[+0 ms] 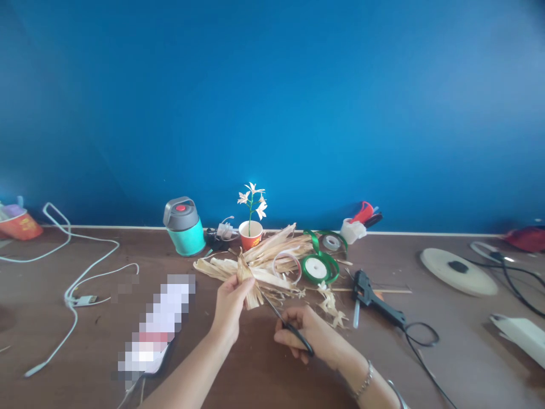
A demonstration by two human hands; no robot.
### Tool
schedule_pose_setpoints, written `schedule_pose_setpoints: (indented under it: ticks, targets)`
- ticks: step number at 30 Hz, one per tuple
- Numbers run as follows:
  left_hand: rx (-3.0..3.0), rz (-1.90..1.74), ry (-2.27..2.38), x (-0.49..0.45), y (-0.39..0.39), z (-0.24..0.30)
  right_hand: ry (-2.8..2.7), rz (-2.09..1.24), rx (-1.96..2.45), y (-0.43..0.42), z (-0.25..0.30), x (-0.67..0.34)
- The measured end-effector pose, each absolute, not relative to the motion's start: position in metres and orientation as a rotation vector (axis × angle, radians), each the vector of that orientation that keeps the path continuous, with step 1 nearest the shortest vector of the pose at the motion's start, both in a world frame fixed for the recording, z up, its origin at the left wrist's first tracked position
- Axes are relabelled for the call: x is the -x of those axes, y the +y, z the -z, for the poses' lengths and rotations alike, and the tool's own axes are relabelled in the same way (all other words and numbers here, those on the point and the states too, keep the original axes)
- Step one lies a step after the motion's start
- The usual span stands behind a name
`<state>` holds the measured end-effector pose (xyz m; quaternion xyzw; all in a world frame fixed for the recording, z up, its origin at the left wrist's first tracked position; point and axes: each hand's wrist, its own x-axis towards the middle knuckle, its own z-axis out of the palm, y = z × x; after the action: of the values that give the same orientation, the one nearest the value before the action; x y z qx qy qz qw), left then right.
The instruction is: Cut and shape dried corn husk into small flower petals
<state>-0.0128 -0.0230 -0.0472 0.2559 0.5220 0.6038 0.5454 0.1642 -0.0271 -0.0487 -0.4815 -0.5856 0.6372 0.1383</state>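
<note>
Wall (pixel 272 113): saturated blue, paler toward right. Desk (pixel 264 372): dark brown. Dried husks (pixel 272 247): straw-yellow to tan, darker streaks. Scissors (pixel 298 336): black handles. Ribbon roll (pixel 315 267): green, white centre. Flask (pixel 186 238): turquoise body, grey lid (pixel 188 220), red button (pixel 181 208). Paper cup (pixel 250 242): orange-red, yellow markings, white rim. Flowers (pixel 261 211): creamy white, stem (pixel 250 218) green. Glue gun (pixel 374 299): black. Charging cable (pixel 86 300): white.

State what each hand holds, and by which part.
Left hand: a dry husk-like piece, pinched around its middle. Right hand: scissors, held by the black handles.
</note>
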Motion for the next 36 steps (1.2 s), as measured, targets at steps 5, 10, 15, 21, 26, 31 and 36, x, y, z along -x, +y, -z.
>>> schedule_pose_setpoints:
  ticks: [5,10,15,21,26,31,36]
  targets:
    - [-0.624,-1.398,1.249,0.0151,-0.0217,0.0485,-1.686,-1.868,1.381,-0.0264,0.0497,-0.1672]
    - [-0.619,-1.383,1.234,0.0159,-0.0215,0.0478,-1.685,-1.868,1.386,-0.0260,0.0509,-0.1690]
    - [-0.644,-1.384,1.222,0.0165,-0.0207,0.0497,-1.695,-1.877,1.371,-0.0245,0.0529,-0.1701]
    - [-0.657,-1.397,1.233,0.0171,-0.0193,0.0515,-1.707,-1.867,1.370,-0.0249,0.0526,-0.1714]
    - [-0.653,-1.381,1.242,0.0170,-0.0199,0.0507,-1.725,-1.844,1.386,-0.0241,0.0520,-0.1710]
    - [-0.642,-1.358,1.241,0.0171,-0.0206,0.0501,-1.748,-1.803,1.430,-0.0224,0.0524,-0.1707]
    - [-0.696,-1.369,1.260,0.0186,-0.0191,0.0520,-1.770,-1.809,1.423,-0.0229,0.0518,-0.1726]
